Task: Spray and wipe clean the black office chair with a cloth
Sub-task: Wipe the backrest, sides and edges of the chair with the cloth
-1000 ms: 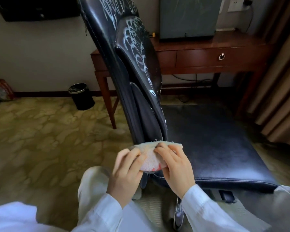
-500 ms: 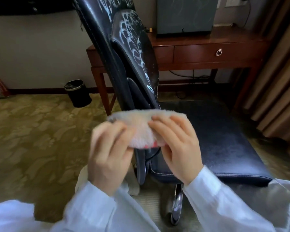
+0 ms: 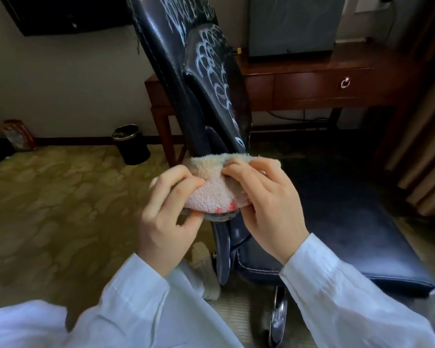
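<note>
I've raised the cloth (image 3: 211, 194) in front of the chair (image 3: 337, 222), near its lower back, and bunched it. My left hand (image 3: 168, 214) grips its left end and my right hand (image 3: 266, 209) pinches the top fold. The white scribbles (image 3: 211, 59) remain, so wiping probably comes next.

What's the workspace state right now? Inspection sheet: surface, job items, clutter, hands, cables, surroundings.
Surface: backrest covered in white scribbled marks; seat looks dark, no marks seen.
Job's things: cloth bunched up in front of the backrest's lower end; spray bottle, nothing seen.
Clutter: black bin on the carpet.
Grippers: left hand and right hand both pinch the cloth.
Cables: loose cables under the wooden desk.
Surroundings: curtain at right; dark screen on the wall.
</note>
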Motion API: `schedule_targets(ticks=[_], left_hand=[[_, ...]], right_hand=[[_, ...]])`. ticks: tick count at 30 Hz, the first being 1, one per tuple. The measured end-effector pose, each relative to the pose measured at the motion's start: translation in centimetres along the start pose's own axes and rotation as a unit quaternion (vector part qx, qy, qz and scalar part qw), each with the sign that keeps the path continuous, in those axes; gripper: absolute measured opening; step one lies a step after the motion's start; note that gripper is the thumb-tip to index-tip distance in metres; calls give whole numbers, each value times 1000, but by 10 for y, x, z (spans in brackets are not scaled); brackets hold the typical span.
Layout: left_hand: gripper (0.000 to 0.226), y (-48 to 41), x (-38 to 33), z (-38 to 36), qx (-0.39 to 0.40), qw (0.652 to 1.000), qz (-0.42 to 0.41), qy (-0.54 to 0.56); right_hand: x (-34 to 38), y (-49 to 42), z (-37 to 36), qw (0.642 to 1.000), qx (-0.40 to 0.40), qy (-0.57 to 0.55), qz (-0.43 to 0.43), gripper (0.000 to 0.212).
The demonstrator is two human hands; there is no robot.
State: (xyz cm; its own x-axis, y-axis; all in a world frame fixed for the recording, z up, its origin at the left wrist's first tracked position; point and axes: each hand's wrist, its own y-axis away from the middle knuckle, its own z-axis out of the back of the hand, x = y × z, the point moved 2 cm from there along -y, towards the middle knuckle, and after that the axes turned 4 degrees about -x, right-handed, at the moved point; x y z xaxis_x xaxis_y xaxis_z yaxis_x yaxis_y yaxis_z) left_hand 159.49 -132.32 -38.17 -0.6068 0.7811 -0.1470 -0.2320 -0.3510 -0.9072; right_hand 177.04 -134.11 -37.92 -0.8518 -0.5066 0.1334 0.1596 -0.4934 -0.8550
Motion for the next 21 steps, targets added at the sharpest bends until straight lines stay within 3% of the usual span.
schedule_targets(ticks=[4, 7, 11, 15, 18, 21], left_hand=[[36, 51, 1, -24, 19, 1000, 14, -14], [22, 91, -1, -44, 45, 999, 12, -18], [18, 135, -3, -64, 107, 991, -55, -63], [24, 162, -2, -72, 145, 987, -28, -63], [21, 161, -7, -67, 134, 990, -15, -47], [14, 139, -17, -53, 126, 990, -37, -47]], right_hand=[[-15, 54, -22, 998, 56, -8, -39, 46], [-23, 94, -36, 992, 106, -9, -64, 55], [-30, 139, -58, 977, 163, -48, -129, 52], [-33, 167, -74, 959, 218, -59, -169, 49], [-28, 165, -65, 970, 185, -54, -146, 44], [-20, 139, -35, 990, 87, -44, -103, 33]])
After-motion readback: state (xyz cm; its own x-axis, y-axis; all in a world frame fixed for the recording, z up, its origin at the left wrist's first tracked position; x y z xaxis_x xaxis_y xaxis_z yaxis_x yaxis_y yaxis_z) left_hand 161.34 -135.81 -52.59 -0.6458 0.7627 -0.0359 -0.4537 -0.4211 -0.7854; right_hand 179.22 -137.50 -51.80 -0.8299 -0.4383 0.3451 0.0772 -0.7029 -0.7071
